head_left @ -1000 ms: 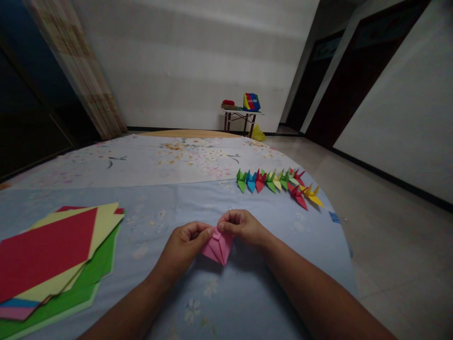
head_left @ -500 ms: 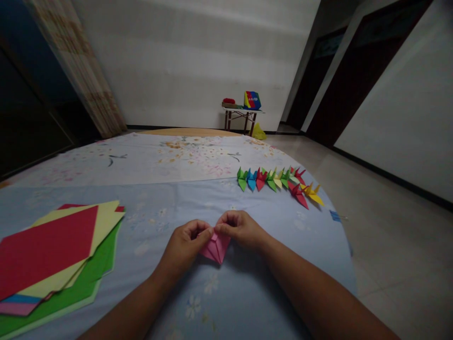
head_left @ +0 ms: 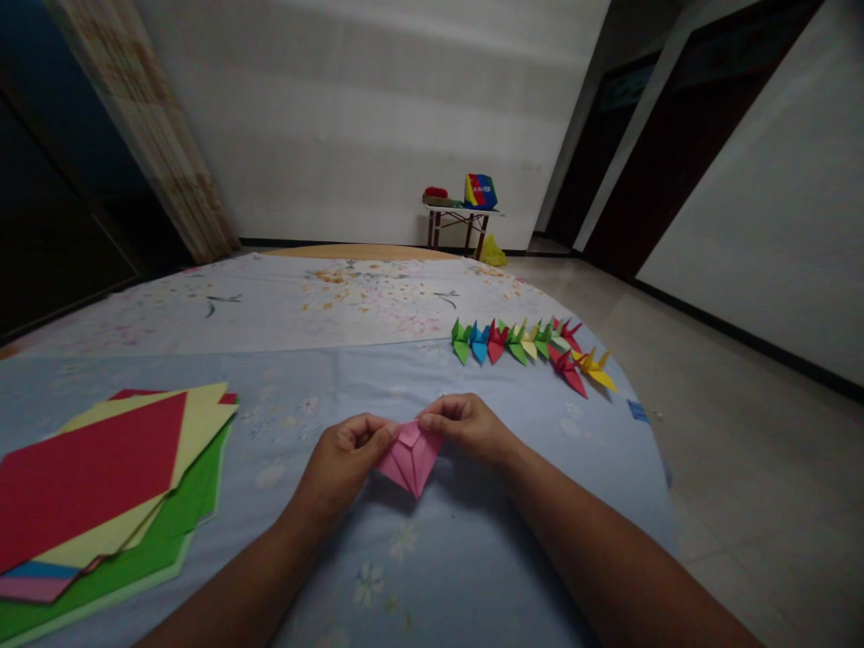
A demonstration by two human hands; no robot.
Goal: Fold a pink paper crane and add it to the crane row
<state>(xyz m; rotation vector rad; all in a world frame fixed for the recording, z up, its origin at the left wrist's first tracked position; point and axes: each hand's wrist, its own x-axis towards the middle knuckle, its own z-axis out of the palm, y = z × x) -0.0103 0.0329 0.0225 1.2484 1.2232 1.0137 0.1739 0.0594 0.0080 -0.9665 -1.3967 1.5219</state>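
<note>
A folded pink paper piece (head_left: 410,459), pointed at its near end, is held just above the blue floral cloth (head_left: 472,549). My left hand (head_left: 341,463) pinches its left upper corner with closed fingers. My right hand (head_left: 465,425) pinches its right upper corner, fingers curled shut. Both forearms reach in from the bottom of the view. Behind and to the right lies a row of several finished paper cranes (head_left: 526,346) in green, blue, red and yellow.
A fanned stack of coloured paper sheets (head_left: 101,481), red on top, lies at the left. A white floral cloth (head_left: 303,301) covers the far part of the surface. The cloth's right edge drops to a tiled floor (head_left: 742,423). A small table (head_left: 463,220) stands by the wall.
Both hands have lifted the pink piece slightly and drawn apart a little, so more of its folded face shows than half a second ago.
</note>
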